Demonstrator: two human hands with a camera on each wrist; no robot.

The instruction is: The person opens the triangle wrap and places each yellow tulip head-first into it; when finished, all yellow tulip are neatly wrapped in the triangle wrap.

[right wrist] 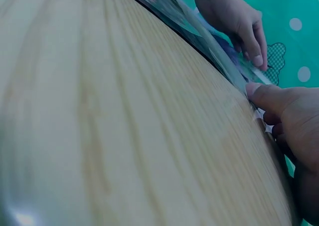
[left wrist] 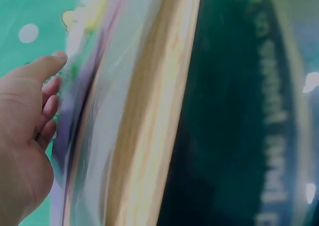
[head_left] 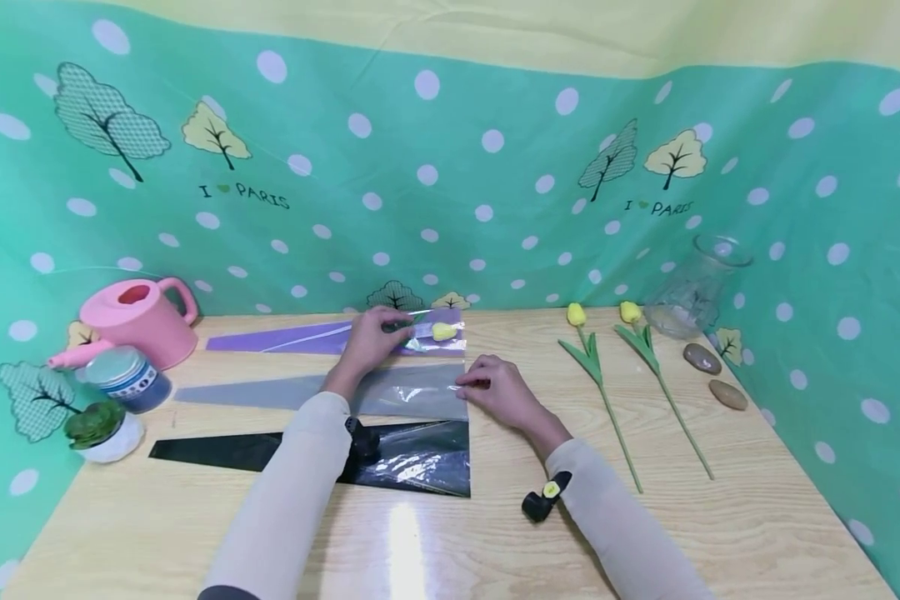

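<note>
A yellow tulip (head_left: 444, 332) lies at the wide end of a purple flower sleeve (head_left: 307, 335). My left hand (head_left: 379, 337) is over that sleeve beside the bloom, and in the left wrist view its fingers are loosely bent with nothing gripped. Below the purple one lies a grey flower sleeve (head_left: 412, 390). My right hand (head_left: 501, 392) pinches the grey sleeve's wide right edge between thumb and finger. The right wrist view shows the thumb (right wrist: 264, 94) right at the film's edge. Nearest me is a black flower sleeve (head_left: 420, 458), lying flat.
Two yellow tulips with long stems (head_left: 607, 400) (head_left: 667, 387) lie to the right. Behind them stand a glass vase (head_left: 686, 292) and two stones (head_left: 702, 358). At left are a pink watering can (head_left: 150, 325), a blue jar (head_left: 131, 379) and a potted succulent (head_left: 105, 429).
</note>
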